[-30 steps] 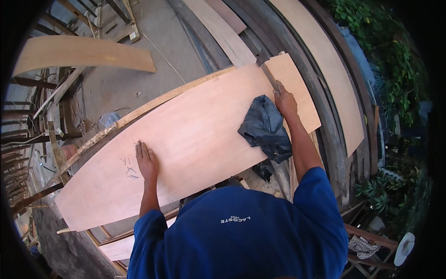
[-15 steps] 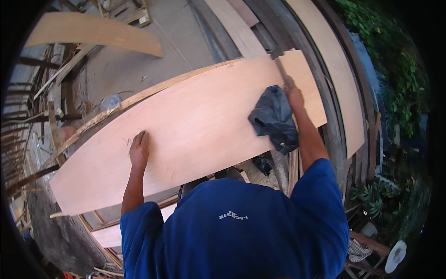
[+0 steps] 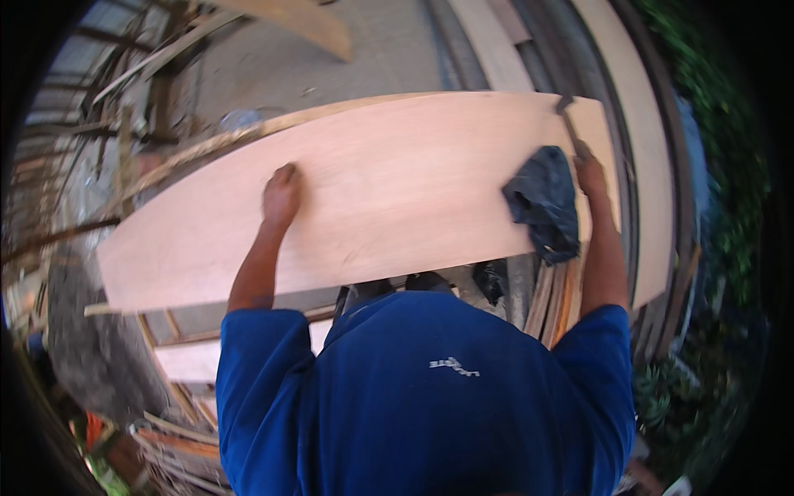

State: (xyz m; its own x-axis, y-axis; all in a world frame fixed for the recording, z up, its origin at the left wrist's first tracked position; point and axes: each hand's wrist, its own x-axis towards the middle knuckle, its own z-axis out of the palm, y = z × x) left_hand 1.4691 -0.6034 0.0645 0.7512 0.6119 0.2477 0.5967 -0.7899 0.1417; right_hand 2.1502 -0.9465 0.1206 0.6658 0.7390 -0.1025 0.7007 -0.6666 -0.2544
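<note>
A long, pale plywood panel (image 3: pixel 397 182) with a curved far edge lies across in front of me. Over its left part is my left hand (image 3: pixel 283 194), fingers curled in; whatever they hold, if anything, is hidden. My right hand (image 3: pixel 590 172) grips the handle of a hammer (image 3: pixel 569 120) near the panel's right end, its dark head pointing away from me. Just left of that hand, a crumpled black plastic bag (image 3: pixel 546 198) rests on the panel and hangs over its near edge.
Long boards (image 3: pixel 633 107) and dark beams lie side by side beyond the panel's right end. A wooden frame (image 3: pixel 186 360) shows below the near edge, left. Scrap timber (image 3: pixel 153 58) is piled at far left. Green plants (image 3: pixel 703 91) grow along the right.
The view has shifted, so panel and bag appear further right. My left hand has gone from extended fingers to curled ones, over where thin marks showed. My right hand still holds the hammer.
</note>
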